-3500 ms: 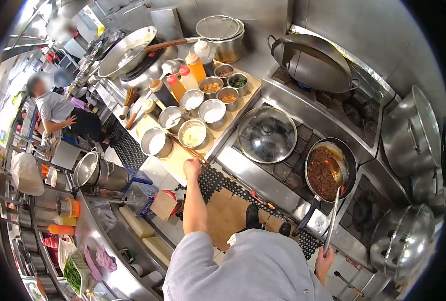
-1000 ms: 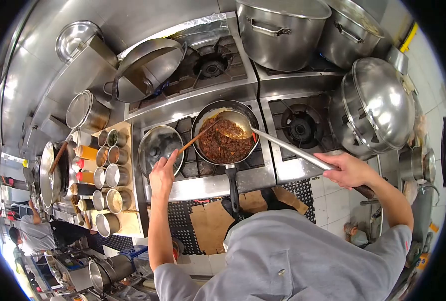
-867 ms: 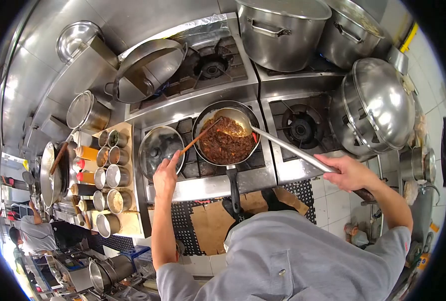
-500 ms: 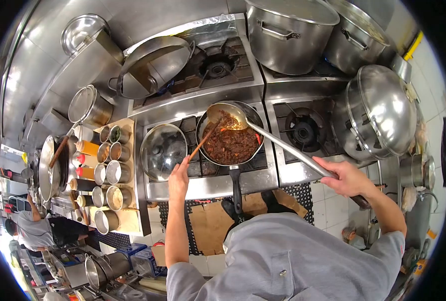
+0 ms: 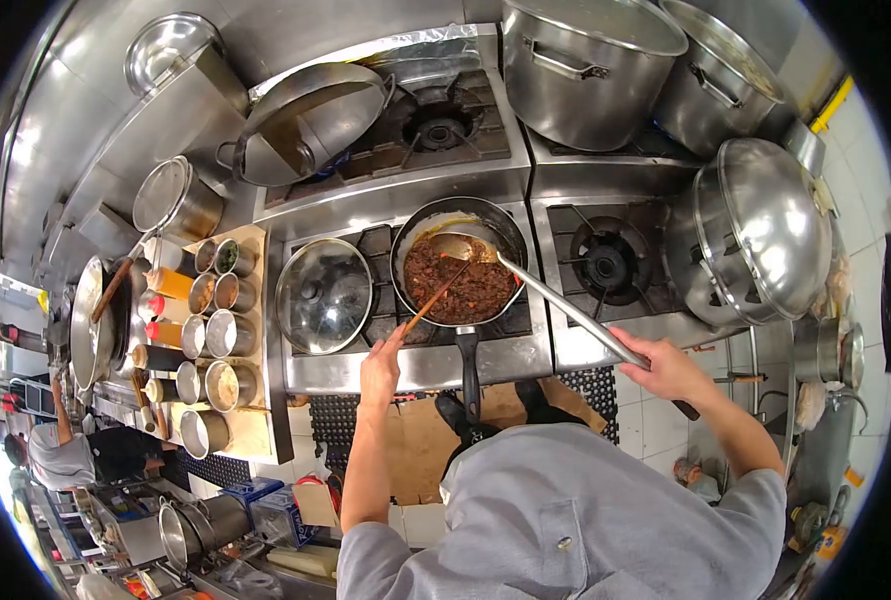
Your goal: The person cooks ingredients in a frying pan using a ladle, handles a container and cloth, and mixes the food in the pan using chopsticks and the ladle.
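Observation:
A black frying pan [image 5: 499, 226] sits on a burner at the centre, its handle pointing toward me. Dark brown chopped food [image 5: 445, 292] with a few red bits lies in it. My left hand [image 5: 380, 370] is closed on a pair of wooden chopsticks [image 5: 433, 300], whose tips are in the food. My right hand [image 5: 662, 368] grips the handle of a long metal ladle [image 5: 580, 318]. The ladle's bowl rests in the upper part of the pan, partly in the food. A glass lid [image 5: 325, 296] lies left of the pan.
Small metal containers and squeeze bottles stand on a wooden board [image 5: 253, 430] at the left. Behind are a large wok [image 5: 315, 120] and big stock pots [image 5: 590, 85]. A domed steamer [image 5: 765, 235] stands right. At far left is another person [image 5: 60, 455].
Earlier my left hand was at the board and only the ladle was in the pan. Since then both hands came to the pan; lately the chopsticks and ladle bowl have shifted within the food.

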A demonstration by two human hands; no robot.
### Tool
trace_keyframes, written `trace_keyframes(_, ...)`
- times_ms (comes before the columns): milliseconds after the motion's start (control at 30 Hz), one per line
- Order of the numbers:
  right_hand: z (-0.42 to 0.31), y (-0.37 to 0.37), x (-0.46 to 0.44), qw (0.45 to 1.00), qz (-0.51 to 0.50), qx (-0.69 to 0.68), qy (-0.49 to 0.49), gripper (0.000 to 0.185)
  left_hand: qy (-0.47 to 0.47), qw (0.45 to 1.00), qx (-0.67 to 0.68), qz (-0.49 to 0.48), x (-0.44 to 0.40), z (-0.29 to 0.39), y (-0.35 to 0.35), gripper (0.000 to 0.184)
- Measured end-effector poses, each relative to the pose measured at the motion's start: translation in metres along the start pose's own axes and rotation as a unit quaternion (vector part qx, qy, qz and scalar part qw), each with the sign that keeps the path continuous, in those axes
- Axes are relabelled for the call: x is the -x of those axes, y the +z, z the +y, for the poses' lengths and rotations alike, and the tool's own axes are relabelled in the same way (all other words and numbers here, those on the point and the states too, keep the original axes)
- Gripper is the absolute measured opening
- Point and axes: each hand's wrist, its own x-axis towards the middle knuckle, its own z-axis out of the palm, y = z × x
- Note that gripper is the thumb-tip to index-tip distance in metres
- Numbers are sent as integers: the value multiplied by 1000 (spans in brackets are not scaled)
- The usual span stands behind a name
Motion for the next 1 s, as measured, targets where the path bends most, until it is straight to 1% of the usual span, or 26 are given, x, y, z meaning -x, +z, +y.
trace_keyframes(67,1,1,2,1000,1,1,9,59,-46,998,-11,-31,-2,15,-17,35)
trace_keyframes(100,4,2,2,1000,4,8,4,61,-44,998,-11,-32,-3,17,-21,35)
trace_keyframes(167,13,5,2,1000,6,13,0,63,-63,997,-36,12,-5,18,-28,36)
trace_keyframes(200,18,7,1,1000,12,-2,-18,60,-60,996,-60,17,-9,19,-30,36)
trace_keyframes(267,17,6,2,999,17,-17,-37,58,-67,996,-53,22,-15,24,-33,36)
trace_keyframes(333,3,-2,5,989,-33,-112,94,58,-74,996,-46,28,-20,26,-32,35)
trace_keyframes(367,1,-4,7,989,-33,-112,94,58,-57,997,-45,40,-21,24,-29,36)
trace_keyframes(433,-1,-6,8,977,-44,-165,127,58,-39,997,-43,52,-24,21,-24,37)
trace_keyframes(500,1,-8,10,977,-43,-170,123,59,-35,999,0,42,-25,18,-20,36)
trace_keyframes(567,1,-10,12,977,-43,-174,119,59,-22,999,-3,31,-24,10,-15,36)
trace_keyframes(600,-1,-12,13,975,-47,-168,134,59,-8,1000,-7,21,-24,10,-15,36)
trace_keyframes(667,-1,-13,13,974,-51,-162,149,59,-18,1000,-1,4,-22,10,-16,36)
trace_keyframes(733,8,-11,13,993,-23,-105,52,59,-29,999,4,-13,-20,13,-18,35)
trace_keyframes(833,10,-12,12,996,-12,-70,54,60,-43,999,15,-25,-17,17,-20,35)
trace_keyframes(900,11,-13,10,997,-12,-54,52,60,-31,998,45,-26,-14,21,-20,36)
trace_keyframes(967,17,-13,8,998,-10,-40,51,61,-29,998,45,-29,-10,19,-21,36)
trace_keyframes(1000,23,-11,6,999,-2,-29,14,61,-25,998,45,-32,-8,19,-21,36)
